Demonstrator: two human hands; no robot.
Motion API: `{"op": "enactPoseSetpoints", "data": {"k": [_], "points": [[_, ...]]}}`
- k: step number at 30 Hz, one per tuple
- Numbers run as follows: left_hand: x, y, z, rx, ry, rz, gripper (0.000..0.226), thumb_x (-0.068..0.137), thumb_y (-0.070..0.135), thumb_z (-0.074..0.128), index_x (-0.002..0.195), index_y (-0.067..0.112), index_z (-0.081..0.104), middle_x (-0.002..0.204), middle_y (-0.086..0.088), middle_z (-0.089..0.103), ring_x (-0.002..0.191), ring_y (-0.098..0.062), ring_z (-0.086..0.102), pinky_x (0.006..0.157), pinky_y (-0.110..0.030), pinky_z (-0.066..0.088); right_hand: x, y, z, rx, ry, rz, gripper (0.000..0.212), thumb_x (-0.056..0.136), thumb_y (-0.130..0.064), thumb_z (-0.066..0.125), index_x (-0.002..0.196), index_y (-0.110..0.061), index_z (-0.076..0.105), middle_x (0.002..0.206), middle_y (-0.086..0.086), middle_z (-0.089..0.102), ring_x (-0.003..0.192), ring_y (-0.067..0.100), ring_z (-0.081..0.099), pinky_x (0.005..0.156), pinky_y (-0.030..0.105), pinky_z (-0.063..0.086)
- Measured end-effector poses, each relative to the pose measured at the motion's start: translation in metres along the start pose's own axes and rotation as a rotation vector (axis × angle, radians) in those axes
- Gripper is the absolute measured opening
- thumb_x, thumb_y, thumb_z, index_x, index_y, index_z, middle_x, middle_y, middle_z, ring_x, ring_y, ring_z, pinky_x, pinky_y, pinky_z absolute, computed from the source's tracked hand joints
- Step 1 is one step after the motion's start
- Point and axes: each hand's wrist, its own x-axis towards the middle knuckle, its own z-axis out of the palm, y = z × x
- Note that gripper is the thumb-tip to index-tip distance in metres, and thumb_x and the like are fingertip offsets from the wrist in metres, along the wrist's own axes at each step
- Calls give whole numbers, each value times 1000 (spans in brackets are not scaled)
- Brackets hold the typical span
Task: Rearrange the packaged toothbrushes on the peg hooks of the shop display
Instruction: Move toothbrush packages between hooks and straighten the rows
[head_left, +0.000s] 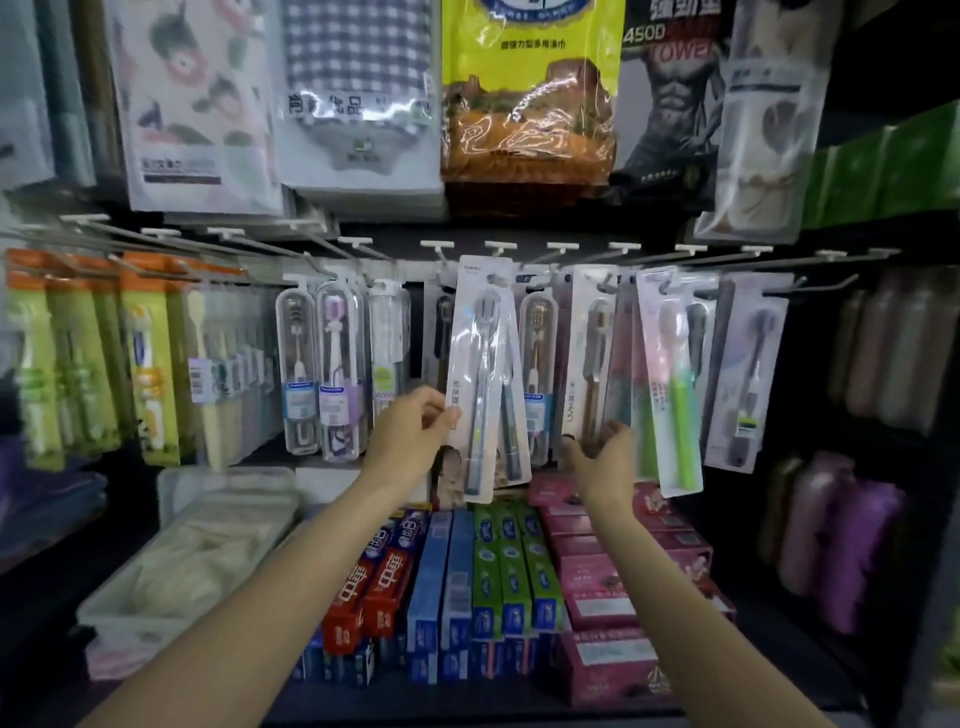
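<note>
Two bare forearms reach up from the bottom of the view, over a shelf (675, 712) packed with toothpaste boxes (457, 577), toward a row of peg hooks (566, 248) crowded with packaged toothbrushes. The left hand (410, 431) pinches the left edge of a white toothbrush pack (480, 374), thumb and fingers curled onto the card about two thirds of the way down; the pack stands nearly upright in front of the row, its top at hook height (whether its hang hole is threaded on a peg cannot be told). The right hand (605, 457) lies just right of it, fingers curled loosely at the lower ends of a tall white card pack (587, 353) and its neighbours; whether they actually grip anything cannot be told. The likely trouble is the crowding: sliding the pack on or off could snag an adjacent card, such as the green-handled toothbrush pack (675, 384), and a low, one-edge pinch may let the pack twist and miss the hook tip.
</note>
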Motion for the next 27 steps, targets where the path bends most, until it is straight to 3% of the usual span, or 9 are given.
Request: {"op": "enactPoseSetpoints", "data": {"k": [3,6,9,12,14,16,18,22,27], "points": [[-5,3,4,-32,24,-34,10,92,19,54,94,11,58,92,2,60,90,-13,57,77,-22,41,-3,-1,0,20,-31,-21,45,85,-9,64,122,-2,41,114,14,60,97,23,59,85,33,49],[-15,13,18,-58,41,-55,12,93,21,52,96,9,57,96,-2,62,90,-14,57,81,-27,46,-15,-2,1,11,-60,-112,41,85,-6,62,120,-5,40,101,10,61,87,24,61,79,44,54],[-18,22,28,-37,47,-55,15,95,22,50,98,9,56,97,-2,62,82,-11,53,71,-23,41,-19,-16,-7,4,-46,-209,43,87,-6,59,122,-13,37,82,-9,50,73,14,55,66,33,50],[-18,22,25,-9,59,-70,15,95,23,49,100,9,54,98,-4,63,78,-11,52,66,-21,37,-15,-29,-19,-21,-85,-229,53,85,-17,63,129,-30,36,101,6,54,86,28,56,79,48,52],[-19,18,22,-7,50,-82,17,96,22,47,105,9,53,100,-3,62,78,-12,51,66,-22,38,-16,-35,-29,-58,-94,-226,54,88,-11,60,135,-19,35,125,14,49,102,31,56,87,43,52],[-21,16,21,-14,44,-79,18,96,21,47,109,9,52,103,-5,62,81,-13,53,68,-24,40,-17,-36,-40,-41,-118,-197,53,90,-5,56,138,-13,34,121,13,51,82,21,58,64,23,54],[-24,19,22,-33,49,-64,19,97,20,46,110,9,52,104,-3,62,79,-11,54,67,-20,40,-18,-42,-49,-8,-160,-150,52,91,-5,54,138,-14,35,113,17,54,64,18,53,49,25,48],[-30,23,25,-63,68,-31,14,96,18,46,105,8,53,91,2,58,71,-9,54,55,-18,33,-17,-57,-68,-80,-169,-115,50,92,-1,51,138,-12,37,96,13,54,71,26,54,63,34,46],[-23,18,19,-90,33,-23,12,96,14,47,105,9,52,89,3,53,65,1,47,49,-7,37,-18,-75,-90,-312,-178,-133,52,91,-1,49,139,-17,36,103,8,55,73,27,58,61,34,49]]}}
